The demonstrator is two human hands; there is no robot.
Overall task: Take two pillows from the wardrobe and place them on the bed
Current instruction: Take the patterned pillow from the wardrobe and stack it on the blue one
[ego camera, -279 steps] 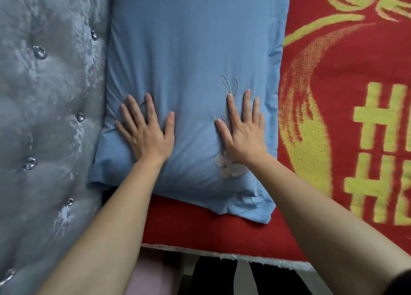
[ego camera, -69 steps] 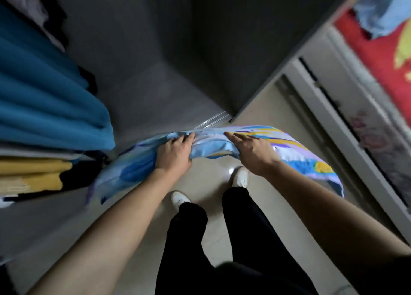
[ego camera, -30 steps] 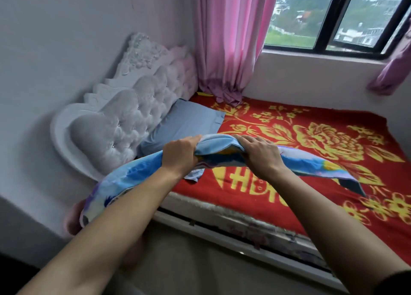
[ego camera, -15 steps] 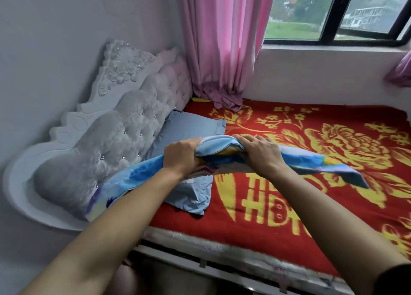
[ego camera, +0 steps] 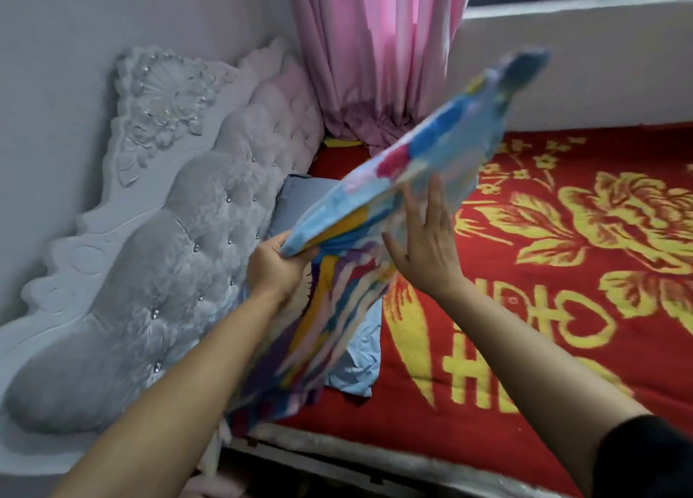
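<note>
A multicoloured pillow [ego camera: 423, 160] with blue, pink and yellow patches is tilted in the air above the head end of the bed [ego camera: 562, 272], blurred by motion. My left hand [ego camera: 273, 268] grips its near edge. My right hand [ego camera: 427, 250] is spread flat against its underside, fingers apart. A plain blue pillow [ego camera: 356, 362] lies on the red blanket beside the headboard, mostly hidden behind the held one.
A tufted grey headboard [ego camera: 168, 257] runs along the left wall. A pink curtain [ego camera: 375, 54] hangs at the far corner under the window sill [ego camera: 581, 9]. The red blanket has a yellow floral pattern. The bed's front edge [ego camera: 375, 456] is just before me.
I have come closer to the bed. The coloured pillow swung up from flat to a steep tilt, and my right hand let go of its edge and opened against its underside.
</note>
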